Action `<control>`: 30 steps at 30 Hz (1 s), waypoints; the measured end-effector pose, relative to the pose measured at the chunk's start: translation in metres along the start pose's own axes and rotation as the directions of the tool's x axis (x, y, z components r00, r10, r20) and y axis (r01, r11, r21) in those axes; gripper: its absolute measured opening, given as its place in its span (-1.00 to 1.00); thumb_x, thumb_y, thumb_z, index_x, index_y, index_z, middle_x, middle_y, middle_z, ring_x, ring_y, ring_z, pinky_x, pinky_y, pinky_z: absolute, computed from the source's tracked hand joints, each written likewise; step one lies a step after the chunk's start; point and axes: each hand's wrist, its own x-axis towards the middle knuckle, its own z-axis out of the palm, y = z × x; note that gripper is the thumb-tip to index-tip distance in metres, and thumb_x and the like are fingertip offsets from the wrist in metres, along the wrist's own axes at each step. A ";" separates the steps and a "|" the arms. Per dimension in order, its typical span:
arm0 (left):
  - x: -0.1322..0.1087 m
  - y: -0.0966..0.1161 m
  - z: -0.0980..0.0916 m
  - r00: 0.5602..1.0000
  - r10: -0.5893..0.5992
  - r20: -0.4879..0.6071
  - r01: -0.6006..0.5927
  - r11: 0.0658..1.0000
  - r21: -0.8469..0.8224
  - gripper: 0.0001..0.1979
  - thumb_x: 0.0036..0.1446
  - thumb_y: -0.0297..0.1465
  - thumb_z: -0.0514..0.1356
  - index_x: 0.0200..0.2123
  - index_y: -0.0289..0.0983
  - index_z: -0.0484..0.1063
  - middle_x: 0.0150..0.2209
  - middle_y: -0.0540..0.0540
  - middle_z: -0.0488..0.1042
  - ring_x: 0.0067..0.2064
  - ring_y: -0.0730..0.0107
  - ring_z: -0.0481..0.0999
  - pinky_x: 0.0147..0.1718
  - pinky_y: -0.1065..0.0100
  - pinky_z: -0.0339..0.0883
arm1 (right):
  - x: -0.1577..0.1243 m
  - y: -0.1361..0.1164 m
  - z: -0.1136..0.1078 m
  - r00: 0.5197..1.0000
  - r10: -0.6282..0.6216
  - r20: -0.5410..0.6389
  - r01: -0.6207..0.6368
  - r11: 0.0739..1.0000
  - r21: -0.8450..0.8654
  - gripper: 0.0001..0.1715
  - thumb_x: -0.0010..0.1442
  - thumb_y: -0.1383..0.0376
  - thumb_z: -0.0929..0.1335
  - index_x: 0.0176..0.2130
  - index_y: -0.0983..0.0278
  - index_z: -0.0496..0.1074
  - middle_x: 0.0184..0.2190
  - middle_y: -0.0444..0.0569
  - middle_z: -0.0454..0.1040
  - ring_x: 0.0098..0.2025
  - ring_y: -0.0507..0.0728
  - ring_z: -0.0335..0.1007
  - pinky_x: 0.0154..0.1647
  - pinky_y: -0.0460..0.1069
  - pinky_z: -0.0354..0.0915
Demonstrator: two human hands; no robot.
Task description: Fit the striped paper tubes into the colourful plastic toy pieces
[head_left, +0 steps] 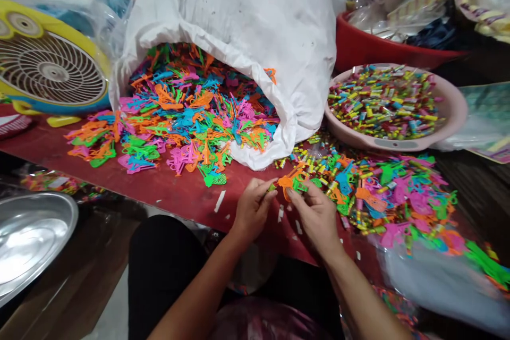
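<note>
My left hand (254,203) is closed, thumb and fingers pinching a small yellow-green wrapped tube (271,187). Facing it, my right hand (316,215) pinches an orange plastic toy piece (285,183), its end close to the tube. A green plastic piece (299,187) also shows at the right fingers; whether it is held too I cannot tell. Both hands are over the front edge of the red table (187,202). Right of them lies a heap of mixed plastic pieces (418,202) and wrapped tubes. Many more lattice-headed plastic pieces (179,111) spill from a white sack (255,5).
A pink basin (452,109) full of wrapped tubes stands at the back right, before a red tub (358,45). A yellow fan (53,71) stands at the left. Below it is a metal bowl (59,212). A clear plastic bag (442,281) lies at the lower right.
</note>
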 end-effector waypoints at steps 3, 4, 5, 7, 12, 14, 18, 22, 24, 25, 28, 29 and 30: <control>-0.001 -0.001 0.002 0.999 -0.017 0.049 0.023 0.991 -0.135 -0.67 0.31 -0.29 0.09 0.07 -0.22 0.46 -0.22 -0.11 0.54 -0.17 0.26 0.50 -0.16 0.32 0.34 | -0.002 0.000 -0.001 0.999 -0.024 0.024 0.026 0.998 -0.050 -0.77 0.25 0.12 0.36 -0.21 0.23 0.46 -0.45 -0.14 0.46 -0.49 0.04 0.32 -0.47 -0.09 0.22; -0.002 -0.002 0.003 0.998 -0.030 0.062 0.041 0.983 -0.181 -0.68 0.31 -0.28 0.10 0.06 -0.22 0.46 -0.22 -0.10 0.56 -0.18 0.25 0.52 -0.17 0.32 0.35 | -0.002 -0.001 -0.001 0.999 -0.036 0.030 0.038 0.997 -0.072 -0.78 0.26 0.12 0.36 -0.23 0.23 0.46 -0.46 -0.15 0.45 -0.49 0.04 0.32 -0.47 -0.10 0.21; -0.002 -0.002 0.003 0.997 -0.042 0.070 0.056 0.975 -0.213 -0.69 0.30 -0.27 0.11 0.03 -0.23 0.47 -0.23 -0.10 0.57 -0.19 0.25 0.53 -0.18 0.33 0.36 | -0.003 -0.002 -0.001 0.998 -0.048 0.037 0.051 0.994 -0.096 -0.78 0.26 0.13 0.36 -0.26 0.23 0.45 -0.48 -0.15 0.43 -0.49 0.04 0.32 -0.47 -0.10 0.21; -0.004 -0.002 0.004 0.997 -0.046 0.067 0.059 0.975 -0.214 -0.73 0.30 -0.26 0.11 -0.06 -0.24 0.51 -0.23 -0.10 0.58 -0.19 0.25 0.54 -0.18 0.33 0.36 | -0.004 -0.004 -0.002 0.996 -0.067 0.057 0.074 0.989 -0.130 -0.78 0.26 0.13 0.36 -0.29 0.23 0.44 -0.52 -0.16 0.39 -0.49 0.04 0.31 -0.48 -0.10 0.19; -0.004 -0.001 0.002 0.996 0.011 0.089 -0.001 0.994 -0.109 -0.71 0.35 -0.28 0.04 0.00 -0.22 0.45 -0.07 -0.13 0.56 -0.06 0.24 0.52 -0.05 0.29 0.33 | -0.005 -0.003 -0.010 0.989 -0.091 0.115 0.108 0.984 -0.144 -0.80 0.28 0.14 0.35 -0.20 0.22 0.46 -0.48 -0.14 0.41 -0.47 0.05 0.33 -0.44 -0.07 0.23; -0.004 0.001 0.001 0.992 0.038 0.123 -0.028 0.996 -0.085 -0.70 0.37 -0.29 0.00 0.02 -0.21 0.43 -0.03 -0.13 0.54 -0.01 0.24 0.50 -0.01 0.28 0.31 | -0.005 -0.002 -0.014 0.987 -0.094 0.130 0.114 0.981 -0.158 -0.80 0.29 0.15 0.35 -0.19 0.21 0.46 -0.46 -0.13 0.42 -0.46 0.06 0.34 -0.43 -0.07 0.24; -0.003 0.003 0.000 0.980 0.077 0.183 -0.075 0.997 -0.022 -0.70 0.39 -0.29 -0.05 -0.01 -0.20 0.41 -0.07 -0.12 0.54 -0.02 0.26 0.50 -0.01 0.30 0.30 | -0.004 -0.006 -0.021 0.982 -0.113 0.152 0.143 0.969 -0.203 -0.82 0.29 0.16 0.34 -0.25 0.22 0.45 -0.48 -0.14 0.42 -0.46 0.06 0.35 -0.42 -0.07 0.24; -0.004 0.004 0.001 0.970 0.084 0.227 -0.102 0.992 0.069 -0.68 0.39 -0.27 -0.08 -0.01 -0.22 0.40 -0.11 -0.14 0.54 -0.08 0.25 0.51 -0.09 0.29 0.32 | -0.006 -0.016 -0.024 0.967 -0.193 0.166 0.235 0.927 -0.292 -0.79 0.32 0.20 0.32 -0.34 0.23 0.43 -0.53 -0.16 0.37 -0.47 0.05 0.32 -0.40 -0.07 0.20; -0.004 0.004 0.002 0.967 0.095 0.236 -0.122 0.987 0.102 -0.68 0.39 -0.28 -0.09 -0.02 -0.22 0.40 -0.11 -0.15 0.54 -0.09 0.25 0.51 -0.11 0.30 0.33 | -0.006 -0.020 -0.024 0.955 -0.241 0.173 0.286 0.902 -0.324 -0.75 0.32 0.23 0.31 -0.39 0.23 0.41 -0.54 -0.16 0.35 -0.47 0.04 0.29 -0.40 -0.07 0.18; -0.004 0.005 0.002 0.966 0.103 0.236 -0.133 0.984 0.115 -0.69 0.39 -0.29 -0.09 -0.02 -0.22 0.40 -0.12 -0.14 0.54 -0.10 0.26 0.52 -0.11 0.30 0.33 | -0.006 -0.022 -0.024 0.949 -0.260 0.177 0.306 0.893 -0.330 -0.74 0.33 0.24 0.30 -0.41 0.23 0.39 -0.54 -0.16 0.34 -0.47 0.04 0.29 -0.39 -0.07 0.17; -0.004 0.005 0.003 0.966 0.120 0.228 -0.159 0.975 0.158 -0.70 0.39 -0.32 -0.09 -0.03 -0.22 0.39 -0.13 -0.15 0.54 -0.13 0.27 0.52 -0.13 0.30 0.33 | -0.005 -0.023 -0.023 0.946 -0.272 0.177 0.317 0.890 -0.328 -0.71 0.32 0.23 0.31 -0.45 0.24 0.37 -0.53 -0.15 0.35 -0.44 0.05 0.30 -0.36 -0.07 0.18; -0.004 0.005 0.003 0.967 0.118 0.228 -0.161 0.970 0.180 -0.70 0.39 -0.32 -0.09 -0.03 -0.23 0.39 -0.15 -0.15 0.55 -0.14 0.27 0.53 -0.14 0.30 0.33 | -0.005 -0.023 -0.023 0.952 -0.250 0.177 0.295 0.903 -0.311 -0.70 0.31 0.22 0.31 -0.45 0.23 0.37 -0.54 -0.14 0.36 -0.44 0.06 0.30 -0.37 -0.07 0.19; -0.005 0.005 0.004 0.967 0.112 0.230 -0.162 0.964 0.209 -0.70 0.38 -0.32 -0.09 -0.03 -0.23 0.38 -0.16 -0.15 0.55 -0.15 0.26 0.53 -0.15 0.29 0.33 | -0.005 -0.021 -0.022 0.961 -0.209 0.179 0.254 0.925 -0.282 -0.69 0.31 0.19 0.31 -0.45 0.23 0.37 -0.54 -0.14 0.37 -0.45 0.06 0.31 -0.39 -0.07 0.19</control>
